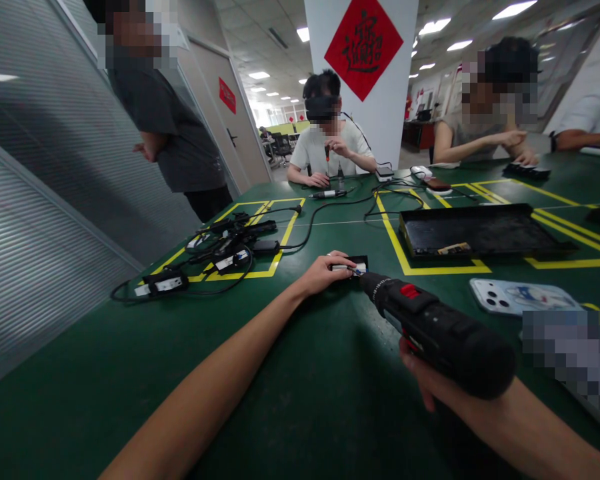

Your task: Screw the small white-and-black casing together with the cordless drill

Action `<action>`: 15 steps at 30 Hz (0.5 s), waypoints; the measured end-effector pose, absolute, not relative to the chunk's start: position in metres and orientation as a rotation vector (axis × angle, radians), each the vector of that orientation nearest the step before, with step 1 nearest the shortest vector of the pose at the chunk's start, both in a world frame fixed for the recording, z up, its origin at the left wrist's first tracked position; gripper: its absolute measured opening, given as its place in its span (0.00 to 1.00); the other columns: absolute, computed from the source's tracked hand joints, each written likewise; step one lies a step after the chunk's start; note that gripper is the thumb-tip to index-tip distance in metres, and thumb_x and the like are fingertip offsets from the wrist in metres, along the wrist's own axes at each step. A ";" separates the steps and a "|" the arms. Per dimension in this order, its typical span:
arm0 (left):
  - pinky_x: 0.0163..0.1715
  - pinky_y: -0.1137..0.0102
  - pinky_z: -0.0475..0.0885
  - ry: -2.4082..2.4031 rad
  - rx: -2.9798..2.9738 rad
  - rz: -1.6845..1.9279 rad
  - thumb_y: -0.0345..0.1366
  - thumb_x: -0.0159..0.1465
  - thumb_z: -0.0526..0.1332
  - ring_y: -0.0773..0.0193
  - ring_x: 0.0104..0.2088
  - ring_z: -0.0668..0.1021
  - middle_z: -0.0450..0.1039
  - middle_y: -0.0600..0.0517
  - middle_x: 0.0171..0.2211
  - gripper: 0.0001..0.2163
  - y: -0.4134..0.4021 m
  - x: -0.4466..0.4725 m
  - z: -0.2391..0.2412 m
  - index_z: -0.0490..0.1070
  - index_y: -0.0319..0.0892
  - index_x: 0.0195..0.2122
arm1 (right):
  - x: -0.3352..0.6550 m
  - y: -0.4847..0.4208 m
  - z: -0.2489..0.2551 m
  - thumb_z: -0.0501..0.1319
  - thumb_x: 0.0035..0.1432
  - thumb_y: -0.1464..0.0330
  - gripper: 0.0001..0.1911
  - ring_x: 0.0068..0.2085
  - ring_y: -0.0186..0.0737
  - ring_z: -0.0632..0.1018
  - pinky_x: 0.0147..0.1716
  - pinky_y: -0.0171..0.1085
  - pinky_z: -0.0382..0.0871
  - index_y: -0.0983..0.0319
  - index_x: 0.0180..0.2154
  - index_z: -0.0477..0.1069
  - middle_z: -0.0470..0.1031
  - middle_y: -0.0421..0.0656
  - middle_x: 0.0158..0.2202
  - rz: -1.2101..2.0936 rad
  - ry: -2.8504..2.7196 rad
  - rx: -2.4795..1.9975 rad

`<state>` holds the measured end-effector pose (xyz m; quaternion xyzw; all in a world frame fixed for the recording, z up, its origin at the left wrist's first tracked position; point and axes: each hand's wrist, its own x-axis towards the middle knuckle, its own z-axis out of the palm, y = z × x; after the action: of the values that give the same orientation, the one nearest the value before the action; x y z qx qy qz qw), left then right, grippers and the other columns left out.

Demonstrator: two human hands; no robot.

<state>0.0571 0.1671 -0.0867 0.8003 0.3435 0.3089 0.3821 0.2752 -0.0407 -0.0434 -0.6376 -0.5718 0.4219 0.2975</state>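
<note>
My right hand [423, 377] is wrapped round the grip of a black cordless drill [437, 327] with red switches, and the drill's body hides most of its fingers. The chuck points away from me, its front end at a small black-and-white box-like part [361, 267] lying on the table. Whether the bit touches this part is too small to make out. My left hand [325, 273] holds the part down from its left side, fingers curled over the top. A bit of blue shows between the fingers and the chuck.
Black cables and adapters [230, 247] lie in a heap on the left of the green table [290, 387]. On the right are a shallow black tray [480, 230], a phone [525, 297] and a blurred-out object [575, 367]. Several people are around; one opposite holds a screwdriver [327, 155].
</note>
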 end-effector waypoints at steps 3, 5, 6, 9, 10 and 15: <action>0.56 0.62 0.59 0.870 2.035 0.787 0.40 0.56 0.62 0.58 0.52 0.68 0.65 0.47 0.48 0.13 0.168 0.057 -0.088 0.75 0.43 0.41 | 0.278 -0.040 -0.045 0.55 0.55 0.55 0.14 0.18 0.40 0.74 0.24 0.39 0.69 0.57 0.37 0.67 0.69 0.34 0.13 1.127 -1.558 -1.715; 0.56 0.62 0.59 0.866 2.034 0.786 0.40 0.56 0.62 0.59 0.52 0.68 0.65 0.47 0.48 0.13 0.168 0.056 -0.088 0.75 0.43 0.42 | 0.277 -0.043 -0.041 0.55 0.55 0.55 0.15 0.20 0.41 0.75 0.25 0.39 0.69 0.57 0.38 0.67 0.71 0.36 0.16 1.135 -1.572 -1.713; 0.56 0.62 0.59 0.864 2.034 0.787 0.40 0.56 0.62 0.59 0.52 0.68 0.65 0.47 0.48 0.13 0.168 0.056 -0.088 0.75 0.43 0.42 | 0.275 -0.044 -0.038 0.55 0.55 0.55 0.14 0.21 0.40 0.75 0.24 0.39 0.69 0.57 0.38 0.67 0.71 0.36 0.16 1.131 -1.557 -1.712; 0.55 0.62 0.59 0.858 2.037 0.791 0.39 0.56 0.62 0.60 0.51 0.68 0.65 0.47 0.48 0.13 0.169 0.056 -0.089 0.75 0.42 0.42 | 0.271 -0.047 -0.027 0.56 0.55 0.59 0.11 0.19 0.37 0.72 0.19 0.35 0.66 0.57 0.36 0.66 0.68 0.35 0.16 1.093 -1.486 -1.701; 0.56 0.62 0.59 0.858 2.038 0.790 0.39 0.56 0.62 0.60 0.51 0.68 0.65 0.47 0.48 0.13 0.169 0.056 -0.090 0.75 0.42 0.42 | 0.270 -0.048 -0.024 0.55 0.55 0.59 0.10 0.18 0.35 0.71 0.18 0.35 0.65 0.57 0.35 0.66 0.68 0.34 0.16 1.097 -1.494 -1.686; 0.56 0.62 0.58 0.862 2.039 0.795 0.39 0.56 0.62 0.59 0.53 0.67 0.65 0.47 0.48 0.13 0.170 0.057 -0.090 0.75 0.42 0.41 | 0.273 -0.047 -0.021 0.54 0.57 0.58 0.12 0.20 0.38 0.73 0.19 0.35 0.65 0.56 0.39 0.66 0.71 0.36 0.18 1.175 -1.588 -1.708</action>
<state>0.0568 0.1695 -0.0905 0.8002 0.3381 0.3122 0.3846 0.2731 -0.0475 -0.0209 -0.6312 -0.5868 0.4342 0.2619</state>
